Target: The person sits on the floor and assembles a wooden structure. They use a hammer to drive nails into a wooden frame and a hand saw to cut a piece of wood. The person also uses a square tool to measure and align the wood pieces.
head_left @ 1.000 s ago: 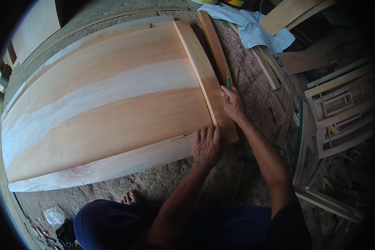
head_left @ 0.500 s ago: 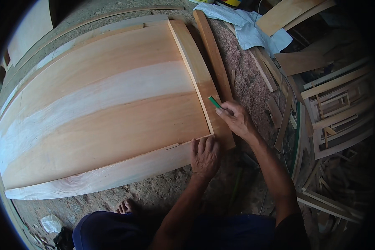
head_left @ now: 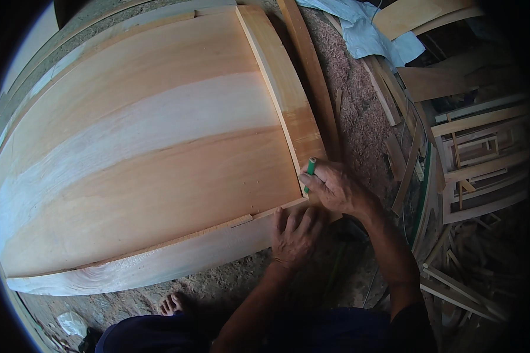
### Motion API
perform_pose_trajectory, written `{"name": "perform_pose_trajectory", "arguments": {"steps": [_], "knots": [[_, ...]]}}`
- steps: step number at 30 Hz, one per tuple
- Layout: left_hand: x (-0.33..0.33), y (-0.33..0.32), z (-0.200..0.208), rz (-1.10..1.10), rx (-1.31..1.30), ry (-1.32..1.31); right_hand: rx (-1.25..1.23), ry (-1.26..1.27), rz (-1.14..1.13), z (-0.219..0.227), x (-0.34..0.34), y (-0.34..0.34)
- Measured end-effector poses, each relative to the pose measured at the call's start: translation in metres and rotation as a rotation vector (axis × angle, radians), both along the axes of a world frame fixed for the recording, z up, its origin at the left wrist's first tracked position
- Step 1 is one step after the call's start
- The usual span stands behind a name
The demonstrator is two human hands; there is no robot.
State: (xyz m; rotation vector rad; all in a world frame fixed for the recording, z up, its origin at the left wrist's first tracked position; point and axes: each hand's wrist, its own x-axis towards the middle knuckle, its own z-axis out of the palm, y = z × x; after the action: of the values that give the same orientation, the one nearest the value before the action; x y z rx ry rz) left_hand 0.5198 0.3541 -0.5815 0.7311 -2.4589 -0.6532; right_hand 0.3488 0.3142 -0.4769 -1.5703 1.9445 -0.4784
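A green pencil [head_left: 310,176], held upright with one end low, is pinched in my right hand [head_left: 337,189] at the near right corner of a large wooden panel [head_left: 176,188]. Its lower end is beside the inner edge of the broad right-hand board [head_left: 284,100]. My left hand [head_left: 297,232] lies with fingers stretched over the near board [head_left: 176,259], close to the same corner and just below my right hand. Under my hands the corner joint is partly hidden.
A loose brown plank [head_left: 313,76] lies along the panel's right side. Beyond it are wood shavings [head_left: 362,112], offcuts and a pale sheet [head_left: 365,29]. At the far right stand wooden frames [head_left: 483,159]. My bare foot [head_left: 171,304] is near the front edge.
My right hand has come down and nearer to the corner, turning the pencil from slanted to upright. My left hand stays on the near board. The whole view has shifted slightly.
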Motion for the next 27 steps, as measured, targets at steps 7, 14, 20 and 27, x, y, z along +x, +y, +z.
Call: {"name": "perform_pose_trajectory", "arguments": {"steps": [7,14,20,27], "knots": [[0.003,-0.001,-0.006,-0.016,0.045,0.007,-0.034,0.17,0.209,-0.008,0.012,-0.016],[-0.001,-0.003,-0.004,-0.027,0.155,0.018,-0.248,0.264,-0.44,-0.057,-0.038,0.007],[-0.006,-0.037,0.036,0.007,0.506,0.182,-0.265,0.247,-0.481,-0.103,-0.045,0.026],[-0.069,-0.171,0.047,-0.204,0.035,0.094,-0.306,-0.011,-0.407,-0.111,-0.065,-0.02]]}}
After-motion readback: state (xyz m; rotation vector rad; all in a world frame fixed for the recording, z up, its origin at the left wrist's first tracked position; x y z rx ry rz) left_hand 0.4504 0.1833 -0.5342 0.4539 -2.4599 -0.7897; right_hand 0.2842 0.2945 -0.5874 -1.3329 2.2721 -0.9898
